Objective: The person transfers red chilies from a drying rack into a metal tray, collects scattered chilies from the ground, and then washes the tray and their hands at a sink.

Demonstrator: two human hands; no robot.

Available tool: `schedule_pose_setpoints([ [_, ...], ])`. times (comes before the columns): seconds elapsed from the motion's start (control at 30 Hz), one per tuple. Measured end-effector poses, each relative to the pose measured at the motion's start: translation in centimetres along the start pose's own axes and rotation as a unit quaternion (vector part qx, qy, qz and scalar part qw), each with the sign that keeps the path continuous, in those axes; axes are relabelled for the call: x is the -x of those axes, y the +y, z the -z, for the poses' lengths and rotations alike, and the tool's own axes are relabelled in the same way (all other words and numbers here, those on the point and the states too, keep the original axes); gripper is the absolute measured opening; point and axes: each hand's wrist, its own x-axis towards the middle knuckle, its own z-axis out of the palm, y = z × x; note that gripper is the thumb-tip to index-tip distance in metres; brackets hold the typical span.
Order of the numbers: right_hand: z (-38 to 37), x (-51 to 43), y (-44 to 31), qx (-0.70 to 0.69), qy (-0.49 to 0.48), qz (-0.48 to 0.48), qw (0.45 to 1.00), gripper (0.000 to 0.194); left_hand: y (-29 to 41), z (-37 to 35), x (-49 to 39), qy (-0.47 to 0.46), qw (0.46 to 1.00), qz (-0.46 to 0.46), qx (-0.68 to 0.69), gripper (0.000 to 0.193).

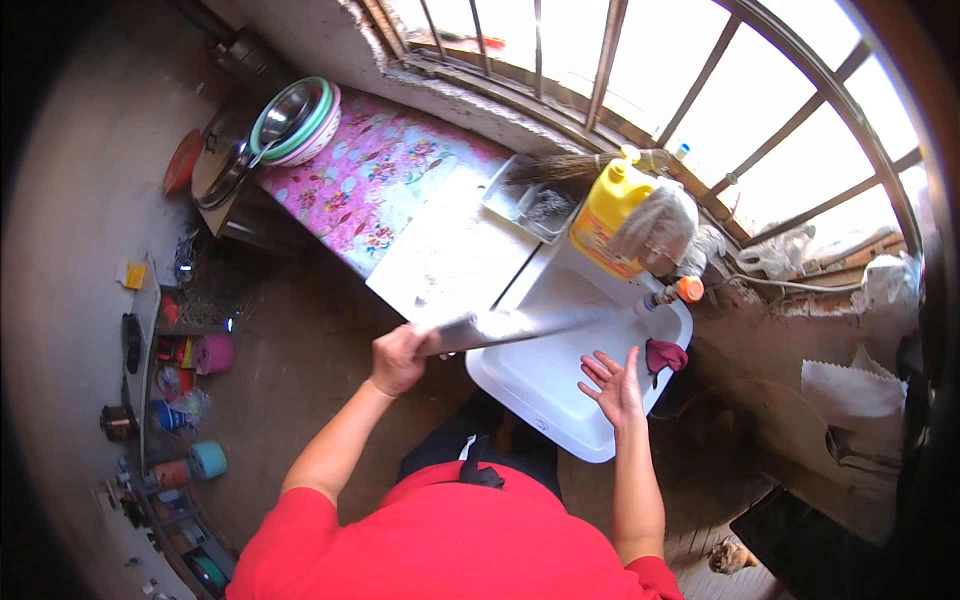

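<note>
My left hand (397, 360) grips a shiny flat metal utensil (457, 334) by one end. The utensil is blurred, so its exact kind and far end cannot be told. It reaches across the near edge of a white sink basin (555, 390). Over the right part of the basin, my right hand (619, 386) is held with its palm up and fingers apart, holding nothing. A dark red cloth (666, 355) hangs on the basin's rim just beyond it. The tap (660, 298), with an orange knob (690, 289), sits at the basin's back right corner.
A yellow jug (611, 214) stands behind the basin, beside a plastic tray (521, 199) and a straw brush (562, 166). Stacked bowls (296, 120) rest on the flowered tabletop (375, 180). Window bars (607, 67) line the back. A cat (731, 556) is on the floor, lower right.
</note>
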Motion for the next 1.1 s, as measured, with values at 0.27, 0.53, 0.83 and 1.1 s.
schedule_pose_setpoints([
  [0.27, 0.3, -1.7, 5.8, -0.212, -0.016, 0.019, 0.977, 0.02, -3.1, 1.1, 0.3, -0.042, 0.991, -0.096, -0.083, 0.037],
  [0.53, -12.2, -3.7, 10.2, -0.092, -0.199, 0.04, 0.975, 0.028, -13.8, 2.7, 7.1, 0.032, 0.526, 0.643, 0.555, 0.045],
  [0.83, -8.2, -12.5, 15.8, 0.057, -0.043, -0.101, 0.992, 0.025, -22.7, -5.2, 0.5, 0.023, 0.615, 0.611, 0.498, 0.014],
  [1.1, -3.7, -11.6, 12.4, 0.105, 0.081, 0.017, 0.991, 0.016, -28.4, -5.3, -4.1, 0.032, 0.802, 0.571, 0.172, 0.031],
])
